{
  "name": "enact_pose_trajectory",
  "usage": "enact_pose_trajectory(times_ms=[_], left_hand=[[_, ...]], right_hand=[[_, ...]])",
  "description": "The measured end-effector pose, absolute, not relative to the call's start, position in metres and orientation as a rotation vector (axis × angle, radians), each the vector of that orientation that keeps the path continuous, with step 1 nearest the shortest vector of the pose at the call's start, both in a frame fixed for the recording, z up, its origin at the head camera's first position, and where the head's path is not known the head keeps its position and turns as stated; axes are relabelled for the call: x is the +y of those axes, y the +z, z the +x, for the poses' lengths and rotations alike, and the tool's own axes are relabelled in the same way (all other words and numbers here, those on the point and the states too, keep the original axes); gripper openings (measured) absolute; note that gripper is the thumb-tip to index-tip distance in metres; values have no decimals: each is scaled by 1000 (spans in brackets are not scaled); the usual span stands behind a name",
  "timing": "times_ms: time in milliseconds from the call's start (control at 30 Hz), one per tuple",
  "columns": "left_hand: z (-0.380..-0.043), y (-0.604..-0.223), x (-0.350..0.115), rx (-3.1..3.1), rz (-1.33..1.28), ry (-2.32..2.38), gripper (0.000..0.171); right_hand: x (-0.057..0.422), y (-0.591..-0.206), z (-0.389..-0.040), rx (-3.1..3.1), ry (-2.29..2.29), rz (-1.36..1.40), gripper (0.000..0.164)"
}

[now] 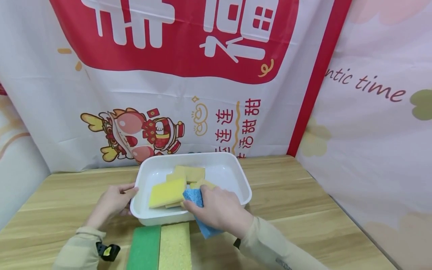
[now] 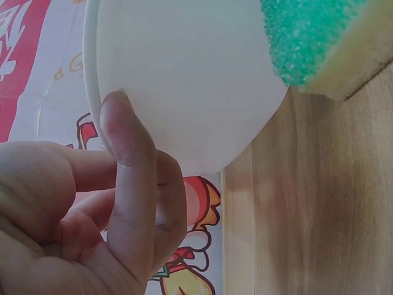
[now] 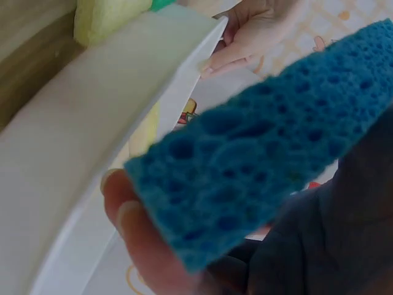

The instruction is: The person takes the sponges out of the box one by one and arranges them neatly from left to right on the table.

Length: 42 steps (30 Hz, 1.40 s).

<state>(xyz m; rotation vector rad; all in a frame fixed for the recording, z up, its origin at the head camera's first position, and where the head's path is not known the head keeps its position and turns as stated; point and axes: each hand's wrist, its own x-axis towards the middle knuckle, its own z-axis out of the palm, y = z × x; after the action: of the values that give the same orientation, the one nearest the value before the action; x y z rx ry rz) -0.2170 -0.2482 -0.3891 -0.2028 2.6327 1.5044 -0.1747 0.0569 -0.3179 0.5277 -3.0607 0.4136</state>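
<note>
A white plastic basin (image 1: 241,184) stands on the table with several yellow sponges (image 1: 168,192) lying loose inside. My left hand (image 1: 113,202) pinches the basin's left rim; in the left wrist view a digit lies along the white wall (image 2: 196,80). In my right hand (image 1: 222,210) is a blue sponge (image 1: 209,228), gripped over the basin's near right edge. Large pores show on the blue sponge (image 3: 245,147) in the right wrist view, where fingertips (image 3: 129,215) curl against its end. Part of the pile in the basin is hidden behind the right hand.
In front of the basin a green sponge (image 1: 146,245) and a pale yellow sponge (image 1: 175,245) lie side by side on the wooden table (image 1: 297,210). Printed cloth (image 1: 168,86) hangs right behind the table, and another sheet (image 1: 381,131) borders it at the right.
</note>
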Motion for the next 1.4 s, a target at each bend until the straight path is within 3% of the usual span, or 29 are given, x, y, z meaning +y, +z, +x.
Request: enact_pose_trajectory(times_ms=[533, 1067, 1400], left_hand=[[-216, -387, -246, 2612, -224, 1496, 54], [-216, -389, -248, 2604, -223, 1507, 54], [-215, -387, -247, 2611, -223, 1509, 54]], right_hand=[[58, -331, -159, -3064, 431, 517, 84], [66, -335, -144, -3074, 399, 617, 71], [69, -335, -138, -3093, 369, 636, 77]])
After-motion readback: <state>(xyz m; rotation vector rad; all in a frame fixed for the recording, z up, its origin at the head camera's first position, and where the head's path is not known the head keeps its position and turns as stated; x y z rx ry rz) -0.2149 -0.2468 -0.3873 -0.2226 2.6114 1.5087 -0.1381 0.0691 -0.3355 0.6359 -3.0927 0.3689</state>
